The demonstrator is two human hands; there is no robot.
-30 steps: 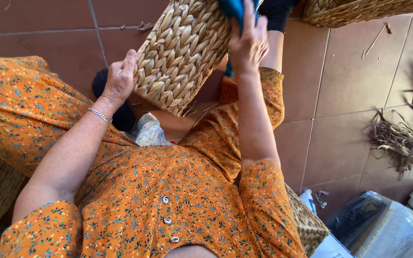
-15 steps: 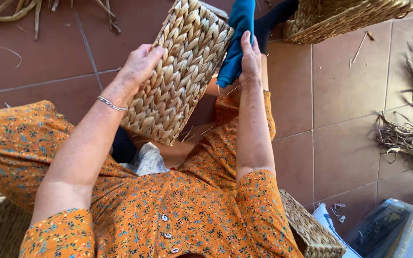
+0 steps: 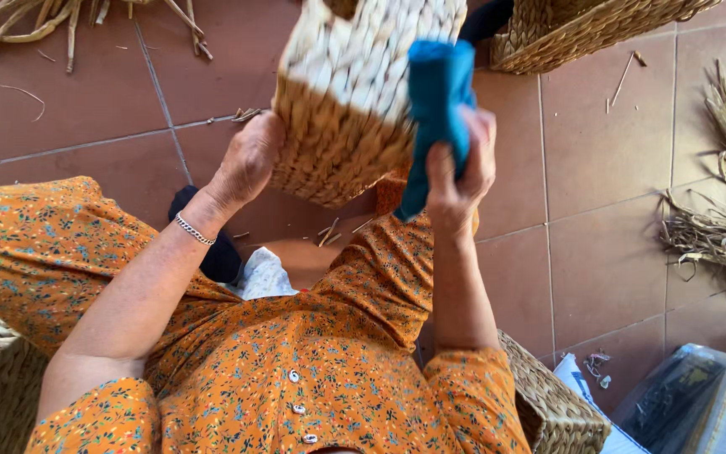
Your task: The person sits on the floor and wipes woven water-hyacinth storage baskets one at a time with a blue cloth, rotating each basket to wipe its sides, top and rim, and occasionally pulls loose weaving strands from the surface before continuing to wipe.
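Right hand [image 3: 461, 172] is closed around a folded blue cloth [image 3: 435, 101], thumb and fingers clamping it, the cloth pressed flat against the side wall of a woven basket [image 3: 355, 92]. Left hand [image 3: 249, 160] is spread against the opposite wall, at roughly 9 o'clock of the basket, palm and fingers bracing it rather than gripping; a thin bracelet [image 3: 193, 229] sits on that wrist. The basket is held clear of the floor above the lap, tilted, upper part in bright sun and lower part in shade. Weave appears closed and even on the faces shown; no loose ends visible there, so the weaving is judged complete and the work in hand a surface wipe, extent covered not determinable. Outward: orange floral dress [image 3: 279, 361] below; a second basket [image 3: 581, 29] at 1 o'clock on the tiled floor [image 3: 615, 168]; dried plant stalks [image 3: 720, 227] at 3 o'clock and more at 10 o'clock; another woven rim [image 3: 548, 403] at 5 o'clock beside the right elbow
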